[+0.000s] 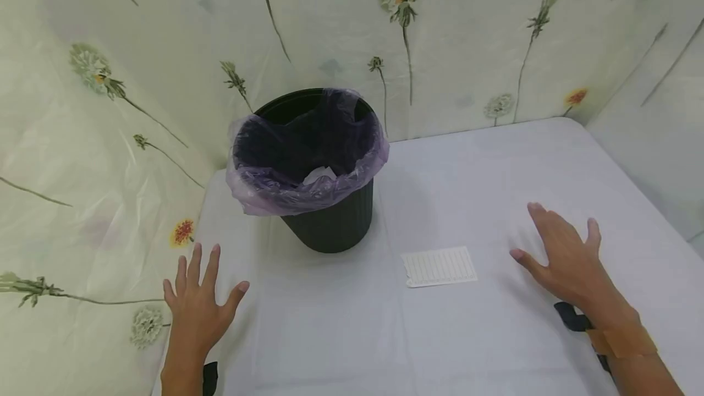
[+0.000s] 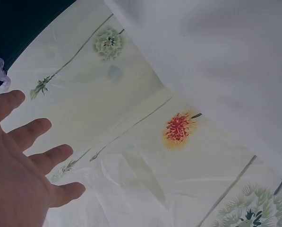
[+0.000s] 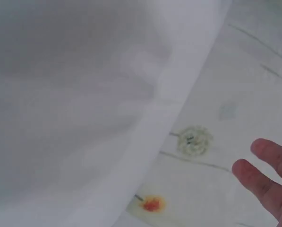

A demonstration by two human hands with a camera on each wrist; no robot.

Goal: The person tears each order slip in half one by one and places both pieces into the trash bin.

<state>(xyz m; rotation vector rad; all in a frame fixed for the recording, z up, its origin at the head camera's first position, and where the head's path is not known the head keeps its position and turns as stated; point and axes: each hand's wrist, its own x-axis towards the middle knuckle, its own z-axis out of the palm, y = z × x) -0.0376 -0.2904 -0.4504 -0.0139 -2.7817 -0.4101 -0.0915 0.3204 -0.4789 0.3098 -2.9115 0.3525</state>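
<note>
In the head view my left hand [image 1: 199, 307] is held over the left edge of the white table, fingers spread, with nothing in it. My right hand [image 1: 569, 261] hovers over the right part of the table, its fingers extended and holding nothing. Between the hands lies a small white lined card or sheet [image 1: 440, 266], nearer the right hand and apart from it. At the back left stands a dark bin [image 1: 335, 225] with a purple plastic liner [image 1: 297, 194] folded over its rim. A white crumpled piece [image 1: 319, 175] shows inside the bin.
The white-covered table [image 1: 330, 335] has its left edge beside the left hand. Pale sheeting with printed dandelions [image 1: 467, 29] hangs behind and at both sides. A dark strap [image 1: 572, 316] and a tan band [image 1: 621, 342] sit at the right wrist.
</note>
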